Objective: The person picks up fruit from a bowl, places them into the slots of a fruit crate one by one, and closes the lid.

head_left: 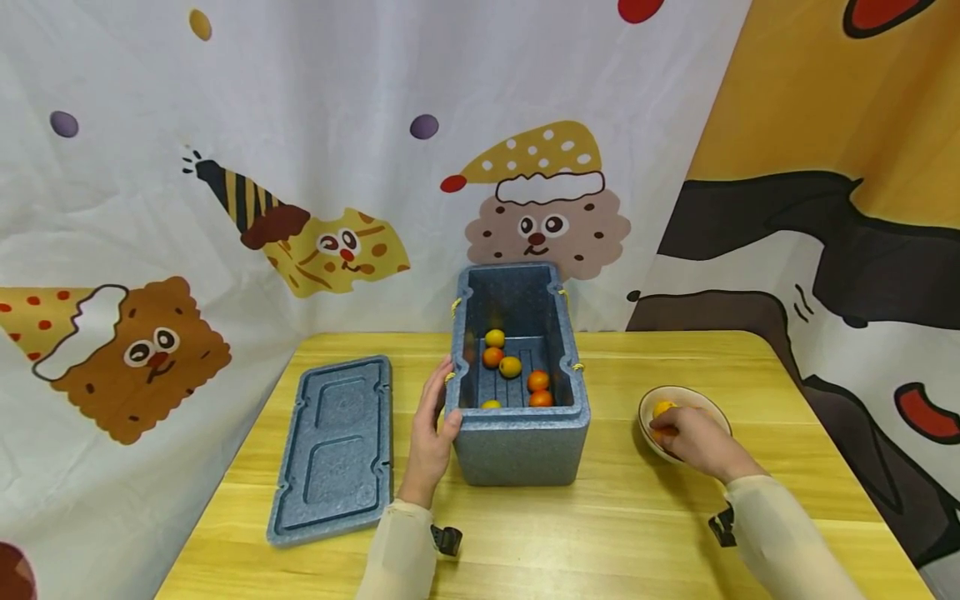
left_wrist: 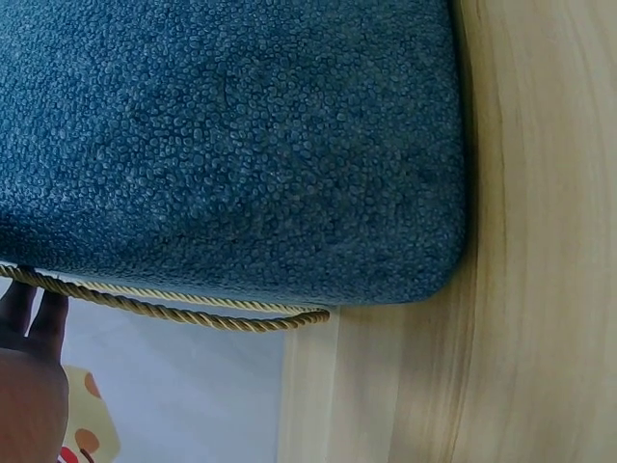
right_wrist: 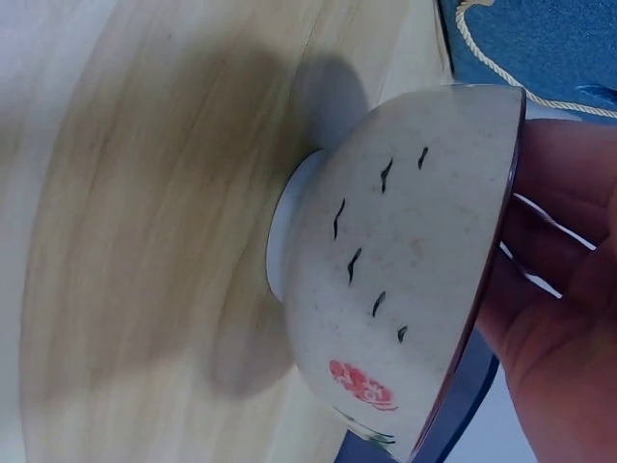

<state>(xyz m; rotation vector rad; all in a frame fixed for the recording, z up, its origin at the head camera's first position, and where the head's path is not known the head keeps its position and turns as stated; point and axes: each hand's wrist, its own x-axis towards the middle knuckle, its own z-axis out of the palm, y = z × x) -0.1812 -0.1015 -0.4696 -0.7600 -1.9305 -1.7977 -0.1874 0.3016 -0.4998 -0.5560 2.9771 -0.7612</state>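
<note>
A blue-grey foam box [head_left: 522, 454] stands uncovered on the table, with several small yellow and orange fruits [head_left: 510, 367] on its floor. My left hand [head_left: 431, 437] rests against the box's left side near the front corner, fingers extended; in the left wrist view its fingertips [left_wrist: 46, 323] are by the yellow rope handle [left_wrist: 174, 311]. My right hand [head_left: 697, 437] reaches into a ceramic bowl [head_left: 722, 410] to the right of the box. Its fingers touch an orange fruit [head_left: 662, 435] beside a yellow fruit [head_left: 663, 407]; the bowl wall hides their grip in the right wrist view.
The box's flat lid [head_left: 341, 446] lies on the wooden table [head_left: 517, 533] to the left of the box. Behind the table hangs a printed curtain [head_left: 420, 50]. The box's back end stands close to the curtain.
</note>
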